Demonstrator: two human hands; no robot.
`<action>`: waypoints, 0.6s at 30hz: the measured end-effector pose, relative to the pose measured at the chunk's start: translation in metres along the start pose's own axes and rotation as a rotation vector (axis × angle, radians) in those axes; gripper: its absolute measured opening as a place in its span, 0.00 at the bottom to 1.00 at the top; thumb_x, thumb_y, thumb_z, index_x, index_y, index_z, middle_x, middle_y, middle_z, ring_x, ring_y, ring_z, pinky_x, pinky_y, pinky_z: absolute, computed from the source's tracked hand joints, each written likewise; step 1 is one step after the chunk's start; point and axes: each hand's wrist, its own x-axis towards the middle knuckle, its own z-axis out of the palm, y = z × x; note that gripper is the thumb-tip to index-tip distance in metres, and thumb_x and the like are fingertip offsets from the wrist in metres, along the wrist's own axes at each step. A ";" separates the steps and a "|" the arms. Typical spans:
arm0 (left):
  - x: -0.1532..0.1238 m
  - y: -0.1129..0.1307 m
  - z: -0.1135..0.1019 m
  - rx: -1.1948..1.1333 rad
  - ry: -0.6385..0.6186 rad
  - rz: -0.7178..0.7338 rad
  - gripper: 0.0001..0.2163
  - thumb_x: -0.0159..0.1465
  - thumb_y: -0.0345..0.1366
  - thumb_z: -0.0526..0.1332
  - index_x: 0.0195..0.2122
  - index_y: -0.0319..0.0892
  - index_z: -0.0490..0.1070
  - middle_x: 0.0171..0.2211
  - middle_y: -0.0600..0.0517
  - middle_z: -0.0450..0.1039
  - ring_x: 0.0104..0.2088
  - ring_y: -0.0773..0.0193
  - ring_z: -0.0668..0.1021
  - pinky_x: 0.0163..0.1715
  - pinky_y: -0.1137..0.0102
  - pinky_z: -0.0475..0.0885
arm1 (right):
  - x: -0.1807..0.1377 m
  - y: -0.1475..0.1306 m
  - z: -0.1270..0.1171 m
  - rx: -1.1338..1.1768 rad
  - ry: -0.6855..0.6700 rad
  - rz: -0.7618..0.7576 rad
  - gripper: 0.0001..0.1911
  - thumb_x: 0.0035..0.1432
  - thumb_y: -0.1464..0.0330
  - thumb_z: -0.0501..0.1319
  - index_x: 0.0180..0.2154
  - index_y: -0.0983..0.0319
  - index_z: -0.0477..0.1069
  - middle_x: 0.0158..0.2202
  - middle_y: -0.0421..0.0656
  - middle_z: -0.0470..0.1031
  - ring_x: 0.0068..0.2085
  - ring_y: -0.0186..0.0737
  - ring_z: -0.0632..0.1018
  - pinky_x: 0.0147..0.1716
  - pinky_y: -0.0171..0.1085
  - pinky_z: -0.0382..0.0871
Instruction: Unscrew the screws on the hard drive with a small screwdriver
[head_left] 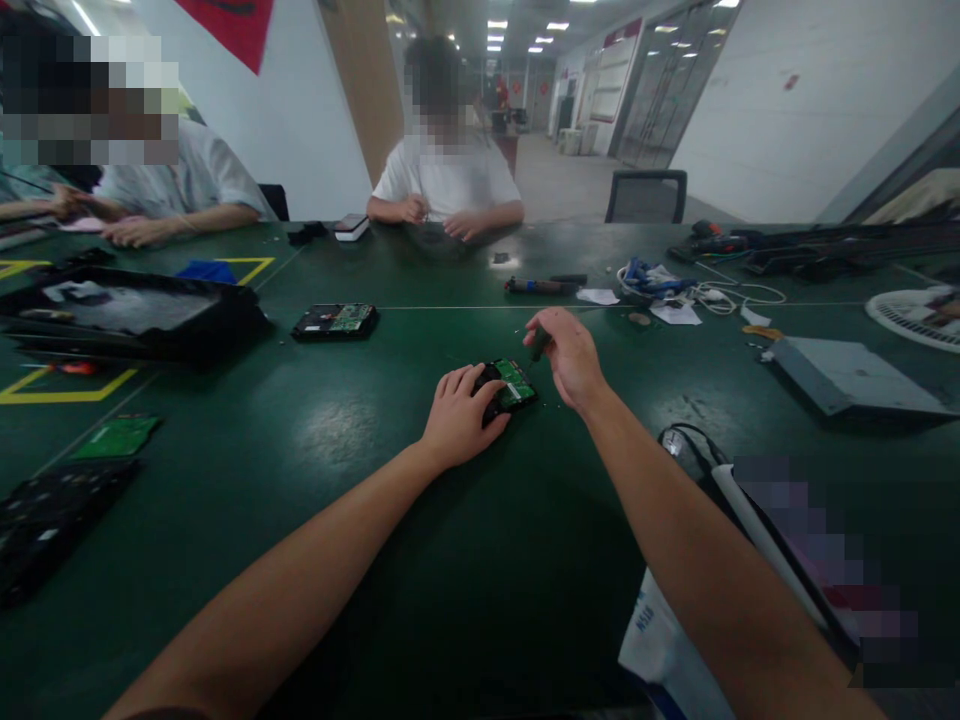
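Note:
A hard drive [517, 384] lies on the green table in front of me, its green circuit board facing up. My left hand [459, 415] rests over its left side, fingers and thumb gripping the case. Just to the right and above the board is my right hand [568, 358], curled around a short dark screwdriver [538, 345]; its tip is too small to make out. Tiny specks that look like screws lie around the drive. Another hard drive [335, 320] sits farther back on the left, board side up.
At left are a black plastic tray [135, 310], a loose green circuit board [118, 437] and a black part [60, 520]. On the right lie cables [660, 280], a grey metal box [855, 375] and a screen-like device [787, 560]. Two people sit across the table.

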 end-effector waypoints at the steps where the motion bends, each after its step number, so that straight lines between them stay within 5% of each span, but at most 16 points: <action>1: 0.000 0.000 0.000 0.004 0.000 0.002 0.24 0.65 0.48 0.63 0.62 0.50 0.71 0.68 0.44 0.63 0.67 0.41 0.64 0.66 0.43 0.59 | -0.001 0.000 0.001 0.009 -0.018 0.010 0.15 0.63 0.53 0.62 0.32 0.56 0.75 0.32 0.39 0.73 0.34 0.36 0.75 0.38 0.39 0.69; 11: 0.000 0.000 0.000 0.001 0.001 0.005 0.24 0.65 0.48 0.63 0.61 0.49 0.71 0.68 0.43 0.62 0.67 0.40 0.64 0.66 0.44 0.60 | 0.000 0.000 -0.001 0.173 -0.026 0.102 0.24 0.65 0.46 0.55 0.33 0.58 0.77 0.28 0.39 0.69 0.29 0.36 0.72 0.36 0.40 0.70; 18: 0.000 0.001 -0.001 0.011 -0.002 -0.005 0.24 0.66 0.48 0.63 0.62 0.51 0.71 0.68 0.44 0.62 0.67 0.40 0.64 0.66 0.42 0.59 | 0.000 0.002 0.001 0.074 0.029 0.059 0.12 0.58 0.56 0.68 0.32 0.56 0.71 0.30 0.38 0.73 0.34 0.37 0.75 0.40 0.40 0.71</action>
